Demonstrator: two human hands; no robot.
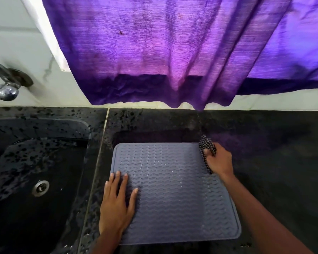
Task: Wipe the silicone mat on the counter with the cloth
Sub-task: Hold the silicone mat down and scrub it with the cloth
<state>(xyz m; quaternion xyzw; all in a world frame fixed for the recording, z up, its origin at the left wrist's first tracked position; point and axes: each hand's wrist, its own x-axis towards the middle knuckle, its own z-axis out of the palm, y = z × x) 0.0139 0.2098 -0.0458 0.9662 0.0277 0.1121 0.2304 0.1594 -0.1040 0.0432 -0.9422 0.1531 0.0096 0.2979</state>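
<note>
Evidently the wiping step is in hand, judged early or between strokes. The grey silicone mat (173,198) is laid flat on the dark speckled counter (273,171), just right of the black sink (35,180). It is pinned at its 9 o'clock edge, and the cloth (206,143) is set at its 1 o'clock corner. A few pale specks are noted on the mat's ribbed surface. For the next move, a firm drag of the cloth toward 7 o'clock is probably called for, with the pinning kept so the mat is not shifted.

Left hand (117,204): laid palm down, fingers straight and slightly spread, nothing grasped, forearm entered from 6 o'clock.

Right hand (219,161): fingers curled round the bunched dark dotted cloth, wrist angled inward, forearm entered from 5 o'clock.
</note>
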